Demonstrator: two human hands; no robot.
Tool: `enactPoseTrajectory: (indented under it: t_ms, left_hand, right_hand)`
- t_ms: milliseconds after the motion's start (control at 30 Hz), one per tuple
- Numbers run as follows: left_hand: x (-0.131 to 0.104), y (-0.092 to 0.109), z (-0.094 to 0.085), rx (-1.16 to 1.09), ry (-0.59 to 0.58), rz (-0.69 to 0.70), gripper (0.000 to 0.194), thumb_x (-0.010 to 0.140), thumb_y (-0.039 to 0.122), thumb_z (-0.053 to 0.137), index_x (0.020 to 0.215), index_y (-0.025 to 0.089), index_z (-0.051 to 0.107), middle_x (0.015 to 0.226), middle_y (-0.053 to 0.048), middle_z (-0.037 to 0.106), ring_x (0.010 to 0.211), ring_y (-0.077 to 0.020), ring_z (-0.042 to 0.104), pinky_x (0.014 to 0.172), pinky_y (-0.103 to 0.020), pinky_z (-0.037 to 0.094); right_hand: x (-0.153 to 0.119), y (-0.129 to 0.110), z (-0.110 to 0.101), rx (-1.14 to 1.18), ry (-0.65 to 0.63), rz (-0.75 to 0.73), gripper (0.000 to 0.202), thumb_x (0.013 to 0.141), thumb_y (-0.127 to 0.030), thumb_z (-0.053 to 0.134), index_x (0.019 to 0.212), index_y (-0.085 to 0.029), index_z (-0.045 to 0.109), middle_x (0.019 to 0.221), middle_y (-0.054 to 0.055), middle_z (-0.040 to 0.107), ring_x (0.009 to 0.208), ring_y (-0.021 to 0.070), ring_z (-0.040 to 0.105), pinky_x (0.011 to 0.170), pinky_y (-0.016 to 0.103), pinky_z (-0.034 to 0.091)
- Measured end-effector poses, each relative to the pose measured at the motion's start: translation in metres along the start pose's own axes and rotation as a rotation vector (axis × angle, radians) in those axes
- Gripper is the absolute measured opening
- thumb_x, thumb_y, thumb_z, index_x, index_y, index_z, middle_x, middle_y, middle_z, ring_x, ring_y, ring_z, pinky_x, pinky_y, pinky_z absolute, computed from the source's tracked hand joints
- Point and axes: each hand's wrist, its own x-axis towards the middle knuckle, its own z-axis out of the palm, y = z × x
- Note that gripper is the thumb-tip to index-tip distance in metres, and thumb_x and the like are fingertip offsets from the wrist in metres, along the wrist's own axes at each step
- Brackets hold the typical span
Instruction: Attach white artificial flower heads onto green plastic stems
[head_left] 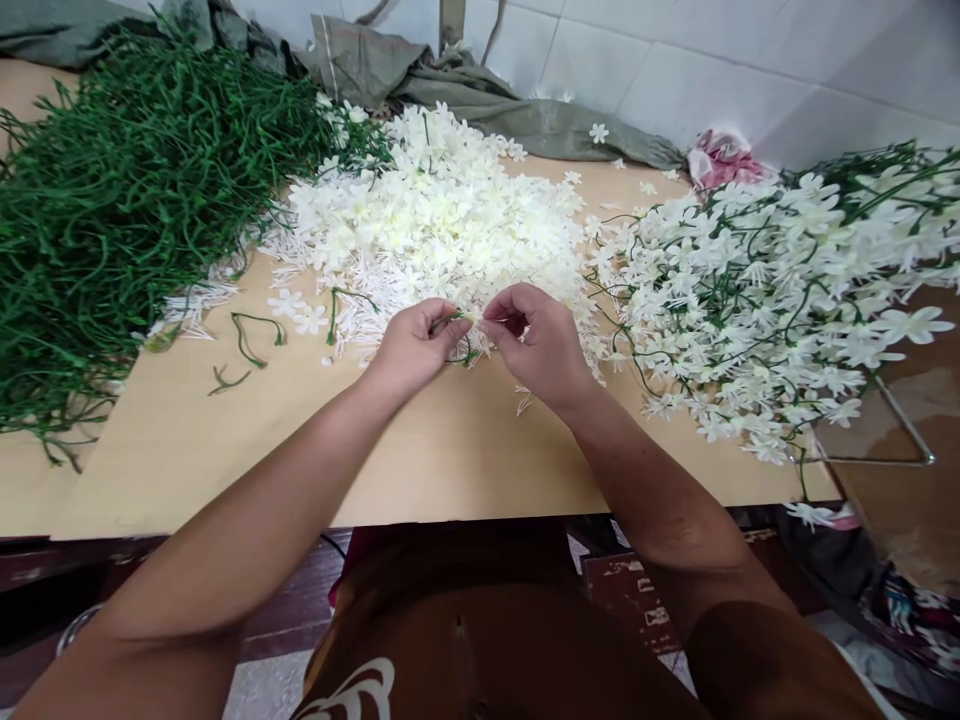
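Over the bench (480, 455), our left hand (412, 346) pinches a green stem (469, 354) and our right hand (546, 348), its grip narrow, holds a small white piece (493, 321) beside it, white blossoms (450, 225) at twelve o'clock, stem pile (150, 200) at ten, flowered sprays (757, 300) at two.

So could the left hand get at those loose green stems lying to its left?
Probably yes: nothing tall seems to stand between the left hand and the loose green stems, though the hand looks busy with a small flower piece.
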Motion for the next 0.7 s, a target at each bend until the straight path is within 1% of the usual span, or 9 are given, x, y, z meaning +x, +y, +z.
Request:
enactPoseTrajectory:
  t_ms: [133, 300, 400, 500, 600, 700]
  left_hand:
    - [-0.001, -0.003, 0.001, -0.001, -0.015, 0.031, 0.02, 0.075, 0.026, 0.067, 0.063, 0.018, 0.052, 0.054, 0.005, 0.041, 0.052, -0.0089, 0.035, 0.051, -0.024, 0.027]
    - [-0.001, -0.007, 0.002, -0.003, -0.044, 0.052, 0.019, 0.073, 0.033, 0.068, 0.07, 0.019, 0.057, 0.056, 0.004, 0.047, 0.053, -0.0104, 0.038, 0.052, -0.025, 0.03]
    - [-0.001, -0.01, 0.001, 0.06, -0.057, 0.113, 0.017, 0.075, 0.035, 0.066, 0.071, 0.019, 0.059, 0.055, 0.003, 0.047, 0.053, -0.0111, 0.038, 0.051, -0.026, 0.029]
    - [-0.001, -0.013, -0.002, 0.157, -0.068, 0.18, 0.015, 0.077, 0.033, 0.063, 0.071, 0.02, 0.061, 0.055, 0.004, 0.048, 0.053, -0.0113, 0.039, 0.053, -0.026, 0.03]
    - [-0.002, -0.013, -0.006, 0.205, -0.084, 0.199, 0.015, 0.078, 0.031, 0.061, 0.07, 0.018, 0.062, 0.057, 0.003, 0.051, 0.056, -0.0121, 0.043, 0.055, -0.026, 0.033]
    - [-0.003, -0.01, -0.008, 0.154, -0.122, 0.182, 0.016, 0.077, 0.031, 0.06, 0.078, 0.017, 0.068, 0.066, -0.001, 0.062, 0.063, -0.0142, 0.052, 0.06, -0.026, 0.039]
  right_hand:
    - [-0.001, 0.002, 0.004, -0.092, 0.011, -0.034, 0.008, 0.082, -0.013, 0.057, 0.076, -0.019, 0.057, 0.077, 0.001, 0.059, 0.068, 0.0118, 0.051, 0.069, 0.029, 0.045]
    - [-0.001, 0.008, 0.009, -0.178, 0.009, -0.045, 0.01, 0.082, -0.012, 0.055, 0.076, -0.019, 0.057, 0.08, 0.003, 0.06, 0.072, 0.0142, 0.051, 0.071, 0.03, 0.044]
    - [-0.002, 0.006, 0.01, -0.266, 0.019, -0.069, 0.012, 0.082, -0.011, 0.053, 0.075, -0.019, 0.057, 0.079, 0.004, 0.06, 0.074, 0.0159, 0.052, 0.072, 0.031, 0.044]
    - [-0.003, 0.003, 0.012, -0.315, 0.022, -0.084, 0.014, 0.083, -0.011, 0.051, 0.074, -0.02, 0.056, 0.079, 0.005, 0.061, 0.078, 0.0179, 0.054, 0.076, 0.034, 0.044]
    - [-0.002, 0.005, 0.013, -0.232, 0.021, -0.062, 0.013, 0.081, -0.01, 0.052, 0.074, -0.02, 0.057, 0.079, 0.005, 0.062, 0.077, 0.017, 0.055, 0.077, 0.033, 0.046]
    - [0.001, 0.012, 0.012, -0.049, 0.039, 0.017, 0.008, 0.079, -0.012, 0.056, 0.074, -0.019, 0.058, 0.077, 0.002, 0.062, 0.072, 0.0141, 0.055, 0.072, 0.031, 0.047]
